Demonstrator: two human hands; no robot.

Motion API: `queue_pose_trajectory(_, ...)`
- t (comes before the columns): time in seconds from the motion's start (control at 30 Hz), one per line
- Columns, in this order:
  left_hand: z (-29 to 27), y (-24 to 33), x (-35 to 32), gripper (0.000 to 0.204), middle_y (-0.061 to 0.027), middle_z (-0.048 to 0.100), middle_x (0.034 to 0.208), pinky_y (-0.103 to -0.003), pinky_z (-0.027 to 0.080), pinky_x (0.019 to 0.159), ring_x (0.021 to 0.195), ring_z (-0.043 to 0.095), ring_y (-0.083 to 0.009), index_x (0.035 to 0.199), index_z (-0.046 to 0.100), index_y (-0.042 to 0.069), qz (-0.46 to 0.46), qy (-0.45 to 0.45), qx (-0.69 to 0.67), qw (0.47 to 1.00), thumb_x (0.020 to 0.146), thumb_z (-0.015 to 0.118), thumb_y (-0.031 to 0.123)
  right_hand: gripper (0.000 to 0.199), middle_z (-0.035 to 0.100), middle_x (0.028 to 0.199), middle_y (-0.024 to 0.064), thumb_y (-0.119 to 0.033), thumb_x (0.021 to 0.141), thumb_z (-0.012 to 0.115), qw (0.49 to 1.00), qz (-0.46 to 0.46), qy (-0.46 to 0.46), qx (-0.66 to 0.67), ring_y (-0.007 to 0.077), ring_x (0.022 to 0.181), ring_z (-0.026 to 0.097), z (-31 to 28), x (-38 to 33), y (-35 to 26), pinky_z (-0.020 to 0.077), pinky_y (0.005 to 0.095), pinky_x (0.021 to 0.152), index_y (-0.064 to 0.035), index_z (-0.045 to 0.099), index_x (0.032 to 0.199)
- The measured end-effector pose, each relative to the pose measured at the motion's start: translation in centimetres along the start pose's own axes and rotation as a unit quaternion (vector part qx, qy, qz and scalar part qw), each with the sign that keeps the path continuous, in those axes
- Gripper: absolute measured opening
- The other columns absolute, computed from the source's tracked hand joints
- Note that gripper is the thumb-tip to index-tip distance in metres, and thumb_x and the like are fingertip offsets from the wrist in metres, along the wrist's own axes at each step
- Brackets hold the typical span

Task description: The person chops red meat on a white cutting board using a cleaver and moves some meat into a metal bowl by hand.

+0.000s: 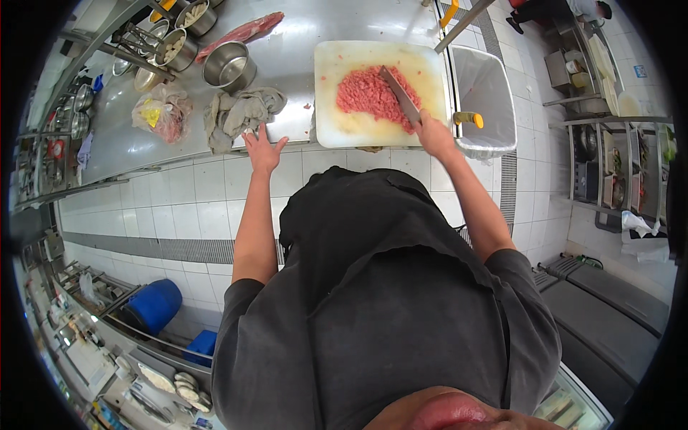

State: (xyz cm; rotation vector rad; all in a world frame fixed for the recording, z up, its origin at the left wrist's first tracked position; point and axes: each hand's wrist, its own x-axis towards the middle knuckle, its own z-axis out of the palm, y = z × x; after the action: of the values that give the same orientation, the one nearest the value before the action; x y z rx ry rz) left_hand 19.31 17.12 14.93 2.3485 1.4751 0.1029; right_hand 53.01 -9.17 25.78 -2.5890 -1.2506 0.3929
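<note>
My right hand [433, 135] is wrapped round the handle of a broad knife [401, 96], whose blade lies across a heap of chopped red meat [365, 94]. The meat is spread on a thick white cutting board [333, 132] near the right end of the steel table. My left hand [264, 149] has its fingers spread at the table's front edge, with fingertips at a crumpled grey cloth [244, 109]; whether they touch it I cannot tell. Behind the cloth stands a steel pot [229, 66], and a long piece of raw meat [242, 34] lies beyond that.
A plastic bag with meat [165, 115] lies on the steel table [107, 147] at left, near pots of pale pieces [178, 50]. A lined bin [487, 100] stands right of the board, with a yellow-handled tool [467, 118] at its edge. Another person [552, 11] stands at the far right.
</note>
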Motion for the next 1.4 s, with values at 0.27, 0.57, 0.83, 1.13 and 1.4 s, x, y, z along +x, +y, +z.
queue_pose_trajectory(0.27, 0.1, -0.3, 0.1, 0.093, -0.0365, 0.023, 0.144, -0.05, 0.015, 0.115, 0.139, 0.009, -0.0493, 0.147, 0.028, 0.01, 0.008, 0.004, 0.001, 1.0, 0.078, 0.066, 0.06, 0.027, 0.066, 0.083, 0.0227, -0.026, 0.093, 0.05, 0.999, -0.037, 0.03, 0.023, 0.042, 0.081, 0.064, 1.3, 0.6, 0.6, 0.0499, 0.0508, 0.071, -0.0031, 0.049, 0.106)
queue_pose_trajectory(0.57, 0.6, -0.7, 0.1, 0.094, -0.0362, 0.025, 0.141, -0.051, 0.015, 0.114, 0.139, 0.009, -0.0508, 0.146, 0.029, 0.009, 0.008, 0.005, -0.001, 1.0, 0.077, 0.066, 0.061, 0.023, 0.064, 0.074, 0.021, -0.029, 0.094, 0.051, 0.993, -0.064, 0.074, 0.063, 0.0416, 0.069, 0.063, 0.7, 1.2, -1.6, 0.0494, 0.0518, 0.063, -0.0066, 0.048, 0.1)
queue_pose_trajectory(0.83, 0.7, -0.9, 0.3, 0.094, -0.0353, 0.027, 0.14, -0.051, 0.017, 0.114, 0.138, 0.012, -0.0506, 0.146, 0.03, 0.009, 0.011, 0.019, -0.003, 1.0, 0.077, 0.066, 0.061, 0.022, 0.065, 0.076, 0.0192, -0.028, 0.093, 0.052, 0.995, -0.072, 0.057, 0.037, 0.0397, 0.073, 0.064, 0.1, 1.4, -2.4, 0.0495, 0.0502, 0.067, -0.0075, 0.049, 0.1)
queue_pose_trajectory(1.13, 0.3, -0.6, 0.3, 0.093, -0.0355, 0.025, 0.142, -0.051, 0.016, 0.114, 0.138, 0.011, -0.0501, 0.146, 0.03, 0.009, 0.008, 0.009, -0.005, 1.0, 0.077, 0.065, 0.062, 0.023, 0.065, 0.076, 0.0194, -0.029, 0.094, 0.052, 0.995, -0.066, 0.066, 0.029, 0.0399, 0.074, 0.064, 0.2, 0.9, -2.2, 0.0494, 0.0509, 0.064, -0.0068, 0.048, 0.099)
queue_pose_trajectory(1.4, 0.5, -0.9, 0.3, 0.095, -0.0352, 0.022, 0.144, -0.051, 0.016, 0.114, 0.139, 0.009, -0.0492, 0.147, 0.028, 0.009, 0.005, 0.003, -0.004, 1.0, 0.077, 0.064, 0.063, 0.024, 0.065, 0.076, 0.0195, -0.03, 0.094, 0.051, 0.997, -0.069, 0.02, 0.018, 0.0402, 0.074, 0.064, -1.3, 0.6, -2.7, 0.0496, 0.0508, 0.063, -0.0065, 0.046, 0.098)
